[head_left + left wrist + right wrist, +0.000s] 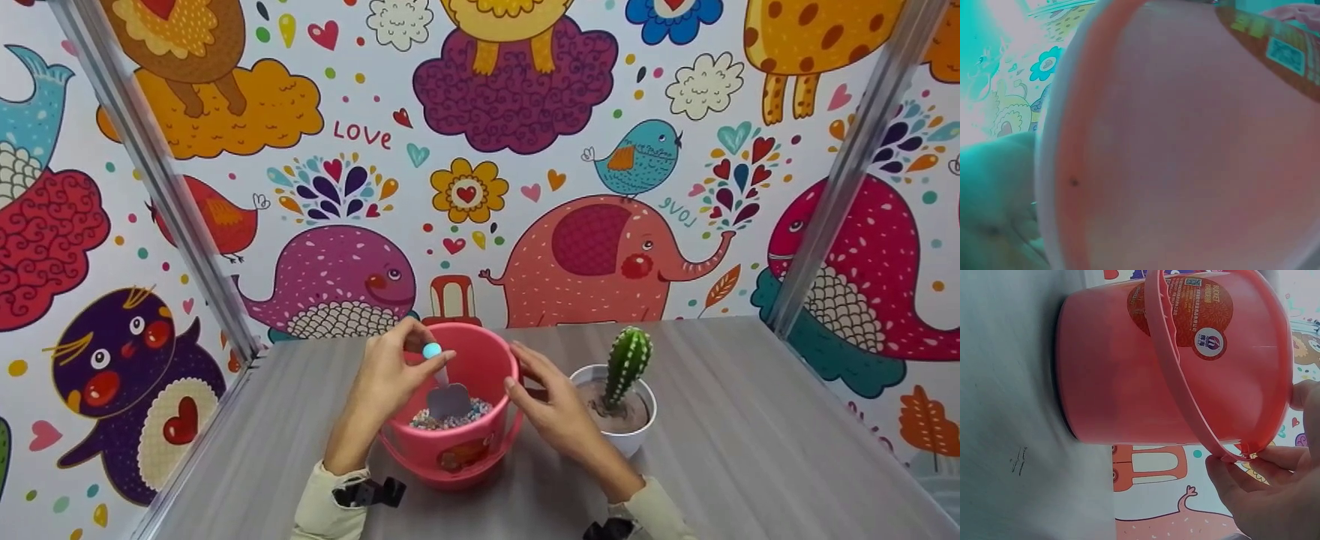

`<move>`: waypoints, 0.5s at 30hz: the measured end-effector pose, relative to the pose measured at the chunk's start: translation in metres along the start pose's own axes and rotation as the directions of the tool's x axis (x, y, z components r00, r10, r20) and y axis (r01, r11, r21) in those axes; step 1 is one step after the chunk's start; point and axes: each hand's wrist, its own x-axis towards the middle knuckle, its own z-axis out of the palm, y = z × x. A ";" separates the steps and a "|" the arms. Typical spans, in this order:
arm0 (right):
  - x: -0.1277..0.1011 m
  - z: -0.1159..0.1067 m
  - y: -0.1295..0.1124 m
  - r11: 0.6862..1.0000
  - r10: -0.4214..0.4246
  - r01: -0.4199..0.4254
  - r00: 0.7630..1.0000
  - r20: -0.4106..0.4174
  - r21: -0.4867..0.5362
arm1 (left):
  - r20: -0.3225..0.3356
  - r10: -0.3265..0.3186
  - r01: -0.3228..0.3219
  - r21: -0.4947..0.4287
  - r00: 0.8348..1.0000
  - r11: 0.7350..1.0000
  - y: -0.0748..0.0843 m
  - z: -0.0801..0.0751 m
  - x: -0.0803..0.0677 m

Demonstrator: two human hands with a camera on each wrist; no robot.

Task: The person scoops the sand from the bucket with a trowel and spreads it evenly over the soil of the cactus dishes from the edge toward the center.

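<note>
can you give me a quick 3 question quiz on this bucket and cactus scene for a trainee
1. True or false: the left hand pinches the small scoop over the pebbles.
2. What does the right hand touch? A) the cactus B) the pink bucket rim C) the table
3. What holds the cactus?

Key: 1 true; 2 B; 3 the white pot, beside the bucket.

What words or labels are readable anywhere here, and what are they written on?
"LOVE" on the wallpaper, left of the purple cloud.
"LOVE" again, tilted, beside the elephant.
Round sticker on the pink bucket: small print and a logo, too blurred to read.
</note>
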 end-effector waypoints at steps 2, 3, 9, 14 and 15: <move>0.000 0.000 0.000 1.000 0.002 -0.002 1.000 0.002 -0.005 | -0.016 0.005 -0.005 0.035 1.000 0.999 -0.001 0.001 0.000; 0.000 0.000 0.000 1.000 0.000 0.000 1.000 0.003 -0.005 | -0.018 0.010 -0.009 0.055 1.000 0.998 -0.001 0.001 0.000; 0.000 -0.001 0.000 1.000 -0.022 0.022 1.000 0.004 -0.004 | 0.002 0.023 -0.023 0.207 1.000 0.978 -0.005 -0.006 -0.002; -0.001 -0.001 -0.002 1.000 -0.015 0.015 1.000 0.004 -0.011 | 0.146 0.041 -0.082 0.284 0.988 0.955 -0.006 -0.018 -0.003; -0.001 -0.001 -0.002 1.000 -0.014 0.014 1.000 0.005 -0.013 | 0.192 0.037 -0.094 0.299 0.981 0.950 -0.005 -0.020 -0.003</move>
